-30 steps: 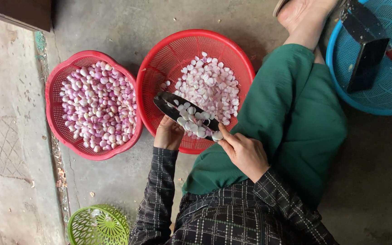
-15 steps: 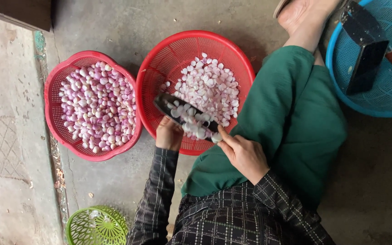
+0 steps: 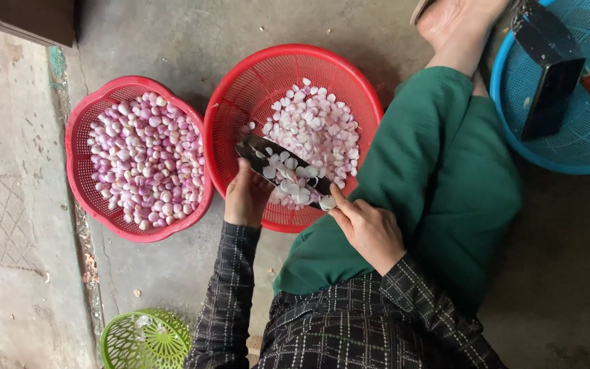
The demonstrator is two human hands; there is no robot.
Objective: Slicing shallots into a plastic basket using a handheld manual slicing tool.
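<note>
Over the red basket, both hands grip a dark tray lying diagonally, upper-left to lower-right.

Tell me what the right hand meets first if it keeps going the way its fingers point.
Probably the slicer blade loaded with shallot slices, which the right hand already touches at its near end; beyond lies the red basket.
</note>
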